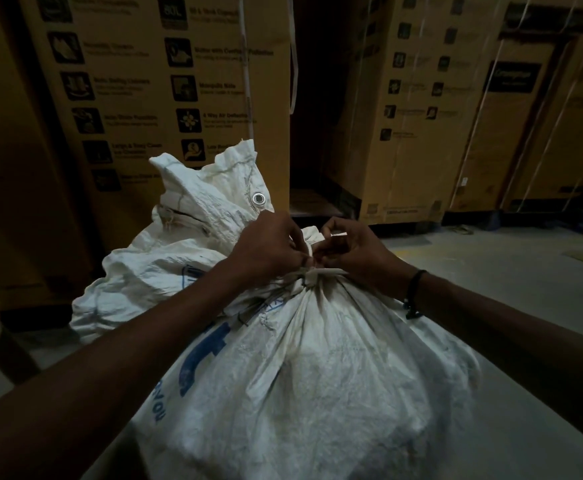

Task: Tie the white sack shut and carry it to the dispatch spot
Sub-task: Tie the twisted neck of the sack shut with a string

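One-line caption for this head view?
Both hands, left hand and right hand, pinch the tie at the gathered neck of a white sack before cardboard boxes.

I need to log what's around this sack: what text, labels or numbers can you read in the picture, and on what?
"80L": black square on the left cardboard box.
"4 Way Air Deflection": beside a fan icon on that box; its other feature lines are too blurred to read.
White sack: blue print, partly hidden by folds, unreadable.
Right-hand boxes: icons, captions and a black brand label, all too blurred.
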### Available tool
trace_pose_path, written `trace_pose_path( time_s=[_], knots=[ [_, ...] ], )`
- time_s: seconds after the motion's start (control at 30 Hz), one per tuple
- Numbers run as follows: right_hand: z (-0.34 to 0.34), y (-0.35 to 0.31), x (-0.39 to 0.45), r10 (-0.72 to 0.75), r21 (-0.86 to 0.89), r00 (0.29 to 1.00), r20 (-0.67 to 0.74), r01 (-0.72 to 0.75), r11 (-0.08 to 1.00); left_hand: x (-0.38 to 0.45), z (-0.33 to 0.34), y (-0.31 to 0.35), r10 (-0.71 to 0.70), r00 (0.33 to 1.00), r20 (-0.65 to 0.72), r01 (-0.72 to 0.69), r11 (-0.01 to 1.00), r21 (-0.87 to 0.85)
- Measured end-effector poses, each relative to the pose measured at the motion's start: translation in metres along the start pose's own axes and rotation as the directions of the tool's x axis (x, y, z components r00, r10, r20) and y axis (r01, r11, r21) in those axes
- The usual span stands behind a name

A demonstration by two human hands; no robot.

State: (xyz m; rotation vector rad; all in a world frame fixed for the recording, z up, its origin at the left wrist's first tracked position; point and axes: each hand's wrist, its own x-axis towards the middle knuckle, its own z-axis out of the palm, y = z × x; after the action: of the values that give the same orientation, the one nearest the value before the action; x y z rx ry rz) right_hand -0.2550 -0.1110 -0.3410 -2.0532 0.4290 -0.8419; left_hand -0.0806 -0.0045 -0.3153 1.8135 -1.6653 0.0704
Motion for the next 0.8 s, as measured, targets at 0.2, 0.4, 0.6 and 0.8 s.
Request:
trace_pose_path(
  time_s=[0.2,0.4,0.6,0.8],
  knots=[
    [-0.001,0.003,0.001,0.046,0.069,0.999,0.000,-0.046,0.997,-0.008,0.010,0.014,-0.051,0.990,-0.128,0.066,0.991,0.115],
    [-0.002,0.005,0.003,0.152,0.103,0.988,-0.006,-0.150,0.983,-0.008,0.022,0.021,-0.040,0.991,-0.131,0.060,0.987,0.151],
    [-0.011,-0.022,0.011,0.234,-0.121,0.972,0.029,-0.229,0.966,-0.011,0.017,0.011,0.069,0.992,-0.105,-0.065,0.997,0.046],
    [-0.004,-0.050,0.020,0.076,-0.507,0.994,-0.079,-0.105,0.855,-0.003,-0.001,-0.002,0.235,0.972,-0.002,-0.235,0.971,0.047]
  ],
)
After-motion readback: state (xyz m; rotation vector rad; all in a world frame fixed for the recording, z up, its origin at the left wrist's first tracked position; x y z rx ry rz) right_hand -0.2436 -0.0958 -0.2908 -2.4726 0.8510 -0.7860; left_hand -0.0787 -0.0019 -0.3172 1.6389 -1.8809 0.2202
